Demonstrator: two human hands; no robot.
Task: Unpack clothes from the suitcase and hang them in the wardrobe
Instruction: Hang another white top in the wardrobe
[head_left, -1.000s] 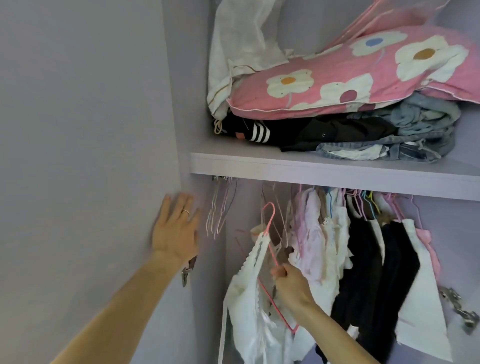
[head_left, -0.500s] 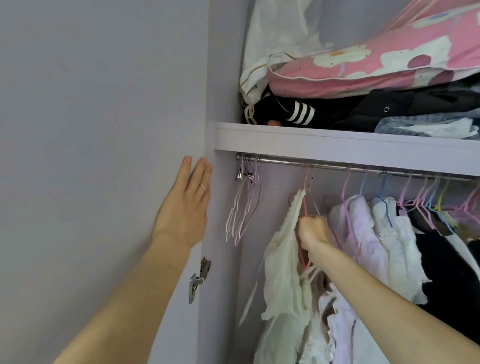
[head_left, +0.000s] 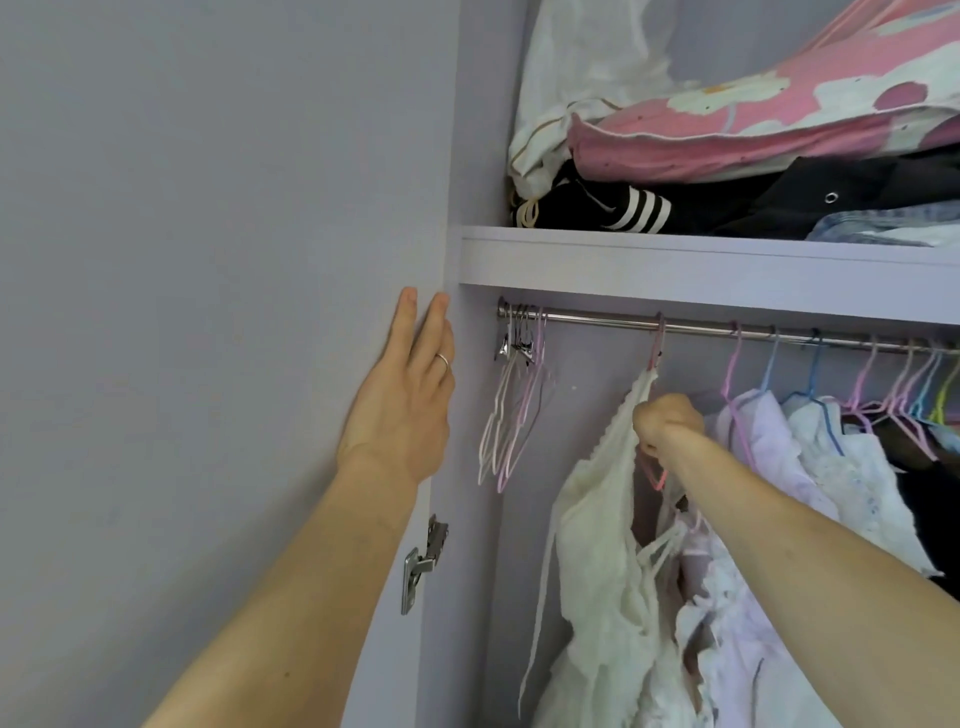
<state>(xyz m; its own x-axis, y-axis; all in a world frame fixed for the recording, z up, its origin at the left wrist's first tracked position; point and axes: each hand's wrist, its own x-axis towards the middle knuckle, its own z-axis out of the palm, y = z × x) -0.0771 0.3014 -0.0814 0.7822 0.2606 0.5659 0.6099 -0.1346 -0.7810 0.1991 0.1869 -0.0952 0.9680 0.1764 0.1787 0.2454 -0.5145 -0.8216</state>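
Note:
A white lacy garment (head_left: 597, 525) hangs on a pink wire hanger (head_left: 655, 358) whose hook sits over the metal wardrobe rail (head_left: 597, 318). My right hand (head_left: 667, 422) grips the hanger's shoulder and the garment's top just below the hook. My left hand (head_left: 402, 395) lies flat, fingers straight, against the lilac wardrobe door (head_left: 218, 260) near its hinge edge. The suitcase is out of view.
Several empty hangers (head_left: 511, 410) dangle at the rail's left end. White, lilac and black clothes (head_left: 810, 467) hang to the right. The shelf (head_left: 701, 265) above holds a pink flowered pillow (head_left: 753, 130) and folded dark clothes. A metal hinge (head_left: 423, 564) sits on the door.
My right hand lifted the hanger with the white garment upward, and its hook now rests over the rail. The view tilted up. My left hand stayed flat on the door.

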